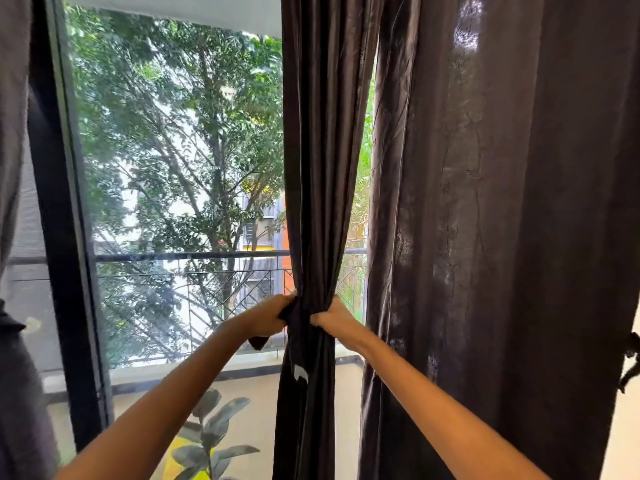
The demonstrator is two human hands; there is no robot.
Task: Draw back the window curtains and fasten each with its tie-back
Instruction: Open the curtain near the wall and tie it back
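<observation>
**A:** Head view, quick rundown pls. Which step?

**B:** Fastening. Dark brown gathered fabric curtain panel (320, 168) hangs bunched at mid-window. Left hand (268, 318) grips a dark brown fabric tie-back strip (289, 315) at the panel's left side, short end dangling below the fist. Right hand (330, 318) is curled on the bundle's right side, clamped on cloth; can't tell if it holds the strip's other end.

**A:** Next move?

**B:** My guess: pull the strip snug round the bundle, then knot or hook it. Needs both hands keeping tension so folds don't slip out.

**A:** Other curtains?

**B:** Wide dark brown loose curtain (502, 237) just right of the bundle looks untied; a dark tie (632, 362) hangs at its far right edge. Another dark panel (14, 168) at far left, state unclear.

**A:** Room?

**B:** Black-framed glass window (59, 237), balcony w/ metal railing (194, 258), green trees (180, 133) beyond, grey-green leafy potted plant (211, 431) on pale floor (346, 410) outside.
</observation>
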